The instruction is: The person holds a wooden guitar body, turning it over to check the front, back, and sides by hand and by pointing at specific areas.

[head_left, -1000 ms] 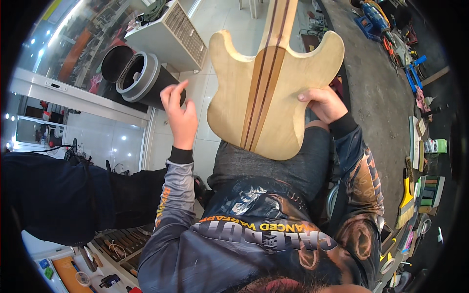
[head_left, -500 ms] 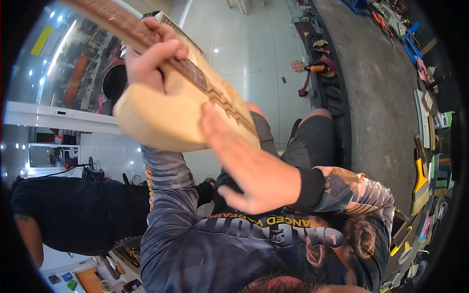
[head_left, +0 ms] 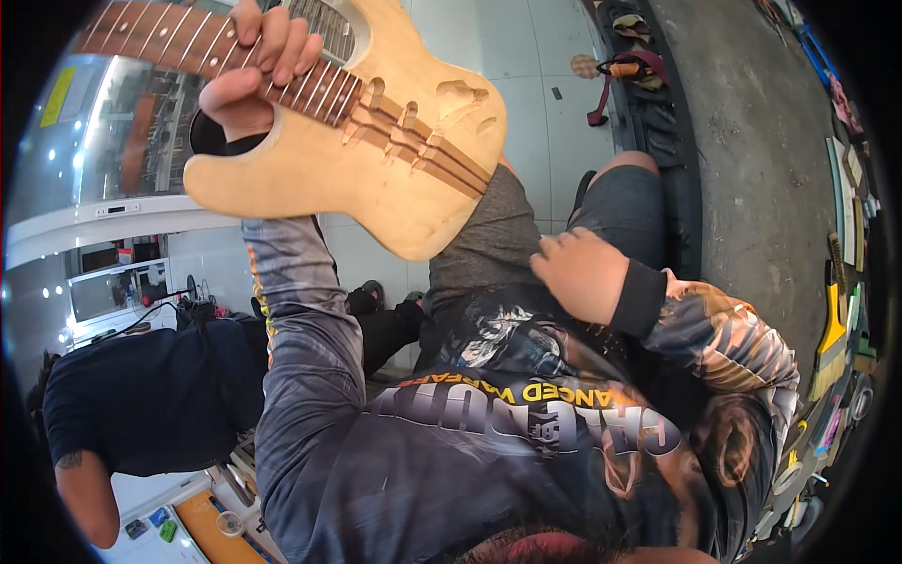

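My left hand point(head_left: 263, 66) is closed round the neck of an unfinished electric guitar point(head_left: 319, 179), thumb on one side and fingers across the fretboard point(head_left: 193, 45). The body is pale bare wood with two horns. Dark stripes run down its middle, and pickup slots and a rounded cavity are carved into its face. No strings show on it. The lower end of the body is by my left thigh. Apart from the guitar, my right hand point(head_left: 584, 274) hovers over my lap, back upward. Its fingers bend down and their tips are hidden.
On the right runs a long grey bench point(head_left: 761, 169), with a yellow-handled brush point(head_left: 831, 329) and several tools along its far side. Between bench and legs hangs a dark strip with pouches point(head_left: 648, 113). Another person in dark clothes point(head_left: 155, 395) is at the left, beside a glass cabinet point(head_left: 122, 141).
My right hand has come off the guitar's face and drawn back toward my lap. The guitar, still in my left hand, has moved up and left, its face now turned more toward me.
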Motion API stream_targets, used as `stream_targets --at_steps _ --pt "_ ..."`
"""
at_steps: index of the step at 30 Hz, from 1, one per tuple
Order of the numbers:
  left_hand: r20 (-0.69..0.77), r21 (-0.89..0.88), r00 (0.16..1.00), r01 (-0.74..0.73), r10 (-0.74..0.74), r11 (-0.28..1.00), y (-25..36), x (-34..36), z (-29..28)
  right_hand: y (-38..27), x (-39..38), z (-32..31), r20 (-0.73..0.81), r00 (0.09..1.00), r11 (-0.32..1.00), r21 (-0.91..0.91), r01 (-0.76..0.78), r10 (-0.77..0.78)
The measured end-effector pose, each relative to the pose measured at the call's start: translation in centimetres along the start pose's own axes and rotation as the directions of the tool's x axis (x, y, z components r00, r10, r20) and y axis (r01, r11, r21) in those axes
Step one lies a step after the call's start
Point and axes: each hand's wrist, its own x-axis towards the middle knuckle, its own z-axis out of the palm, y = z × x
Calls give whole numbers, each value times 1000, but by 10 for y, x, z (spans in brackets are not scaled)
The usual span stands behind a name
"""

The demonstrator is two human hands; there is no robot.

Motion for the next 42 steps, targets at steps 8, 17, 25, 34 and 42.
stream_targets --at_steps 8,17,25,34,42 --pt "-67 -100 997 29 -36 995 -19 13 -22 -4 10 14 86 996 988 152 8 -22" --pt "9 -65 999 52 -52 997 -24 31 -8 -8 13 13 208 976 986 137 -90 61" --pt "27 -30 998 59 -59 998 -26 34 1 -6 13 6 226 973 986 141 -90 57" --pt "-1 -50 998 61 -61 997 -26 32 -6 -5 14 6 237 970 985 144 -94 58" --pt "2 -41 999 51 -51 998 -25 28 -11 1 18 6 346 938 987 155 -47 -9"
